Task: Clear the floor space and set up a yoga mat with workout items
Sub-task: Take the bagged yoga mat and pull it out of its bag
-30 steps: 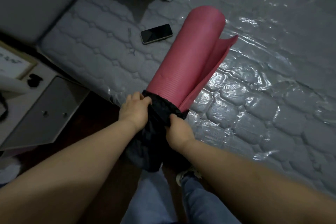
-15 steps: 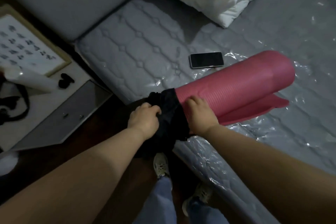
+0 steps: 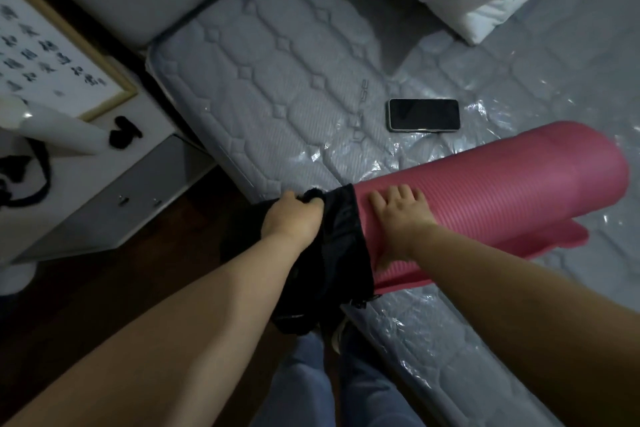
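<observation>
I see the yoga mat (image 3: 491, 191) running rightward across the mattress (image 3: 277, 80). My left hand (image 3: 294, 218) grips the black bag (image 3: 332, 253); my right hand (image 3: 398, 215), nearer, lies flat on the roll

ribbed matt foam mat (image 3: 502, 184)
</observation>
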`<state>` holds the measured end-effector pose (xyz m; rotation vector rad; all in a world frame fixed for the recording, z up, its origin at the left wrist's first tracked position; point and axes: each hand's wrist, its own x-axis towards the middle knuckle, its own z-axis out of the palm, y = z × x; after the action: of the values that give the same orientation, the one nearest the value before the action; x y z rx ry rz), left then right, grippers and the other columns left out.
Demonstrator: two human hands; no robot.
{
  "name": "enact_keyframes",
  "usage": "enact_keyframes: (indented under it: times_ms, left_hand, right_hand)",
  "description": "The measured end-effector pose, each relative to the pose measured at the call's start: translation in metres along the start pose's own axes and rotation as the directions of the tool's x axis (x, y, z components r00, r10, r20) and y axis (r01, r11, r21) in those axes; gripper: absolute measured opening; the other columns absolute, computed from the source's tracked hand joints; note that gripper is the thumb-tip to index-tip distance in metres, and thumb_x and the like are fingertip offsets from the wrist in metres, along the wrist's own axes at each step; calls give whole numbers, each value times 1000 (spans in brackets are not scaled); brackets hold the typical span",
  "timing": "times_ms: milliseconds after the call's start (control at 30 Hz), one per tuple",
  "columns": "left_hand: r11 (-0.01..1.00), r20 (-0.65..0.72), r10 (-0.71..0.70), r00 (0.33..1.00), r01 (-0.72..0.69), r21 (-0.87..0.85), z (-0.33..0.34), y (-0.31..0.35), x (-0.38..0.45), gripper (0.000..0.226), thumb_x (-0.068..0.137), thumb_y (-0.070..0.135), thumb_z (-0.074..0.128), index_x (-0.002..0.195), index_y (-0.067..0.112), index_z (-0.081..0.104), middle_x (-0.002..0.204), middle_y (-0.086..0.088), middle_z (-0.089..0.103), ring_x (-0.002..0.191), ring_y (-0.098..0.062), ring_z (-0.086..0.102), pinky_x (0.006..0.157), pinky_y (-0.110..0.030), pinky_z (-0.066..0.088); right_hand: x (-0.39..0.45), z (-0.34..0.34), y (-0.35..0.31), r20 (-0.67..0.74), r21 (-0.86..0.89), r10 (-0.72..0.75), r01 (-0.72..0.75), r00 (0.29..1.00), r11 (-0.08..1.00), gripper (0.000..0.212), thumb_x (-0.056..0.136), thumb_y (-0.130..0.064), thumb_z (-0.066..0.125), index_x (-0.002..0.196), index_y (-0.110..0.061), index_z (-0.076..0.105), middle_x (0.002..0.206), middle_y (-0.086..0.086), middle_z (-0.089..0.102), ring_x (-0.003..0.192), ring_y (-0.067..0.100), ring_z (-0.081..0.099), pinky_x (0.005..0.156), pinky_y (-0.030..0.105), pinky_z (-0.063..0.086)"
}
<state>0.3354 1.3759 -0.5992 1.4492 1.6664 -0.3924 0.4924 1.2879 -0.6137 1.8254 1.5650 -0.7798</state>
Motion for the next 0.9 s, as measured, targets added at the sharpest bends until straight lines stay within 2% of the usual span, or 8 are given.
enact_keyframes:
  times_ms: [67,167,300,433,567,667,767,900]
  left_hand:
    - [984,6,-7,1000,6,177,8,3,0,58,85,56,55,120,10,52,116,-9,61,99,-27,61,72,-29,46]
    - [936,33,54,998,-63,347,24,10,-4,20,93,33,54,96,13,56,109,-9,64,97,-26,61,80,-33,49]
    - [913,24,177,984,-173,370,35,30,-11,22,93,14,44,71,17,47,99,-7,64,90,-26,61,81,-34,48]
    - [875,-32,359,933,-325,358,38,44,-23,18,97,18,42,81,14,49,98,-8,63,89,-25,60,80,-37,49]
    - [852,-161,487,859,-426,305,39,57,-29,22,99,22,40,98,10,58,102,-6,59,94,-23,57,86,-39,47]
    - [876,-198,420,885,-339,345,29,49,-14,21,99,22,38,98,11,56,105,-8,58,95,-24,55,84,-40,48]
    - [876,-223,350,910,-234,423,20,40,-3,23,97,23,38,107,11,56,115,-10,55,104,-27,51,90,-40,43]
    - [782,-167,423,891,-266,563,36,55,-6,54,95,51,34,131,13,47,132,-9,48,121,-28,43,102,-42,31]
  right_hand:
    - [-3,6,2,29,37,25,-27,999,999,140,48,-72,77,150,-21,-4,143,17,21,132,36,26,114,53,24]
    - [-10,14,3,100,79,55,-63,993,995,147,51,-70,77,148,-23,-23,157,15,-10,139,42,18,112,52,27]
    - [-24,31,2,120,187,167,-187,979,964,135,66,-60,76,148,-15,-21,157,14,-1,132,42,30,101,46,42]
    - [-40,42,12,107,393,309,-325,945,860,111,82,-41,68,149,-6,-14,152,16,11,125,40,37,95,44,46]
    - [-50,44,28,181,542,440,-463,879,701,113,83,-46,64,148,-8,-19,148,18,15,122,41,41,96,46,44]
    - [-52,32,38,162,439,438,-462,884,771,109,84,-48,62,149,-17,-20,142,22,26,122,40,42,100,50,41]
    - [-42,16,48,118,259,395,-413,911,873,108,79,-61,61,151,-17,-6,152,24,11,139,42,17,110,59,23]
    - [-22,17,49,36,372,165,-167,986,913,120,68,-62,70,151,-21,-6,158,14,-9,145,38,-9,117,58,4]
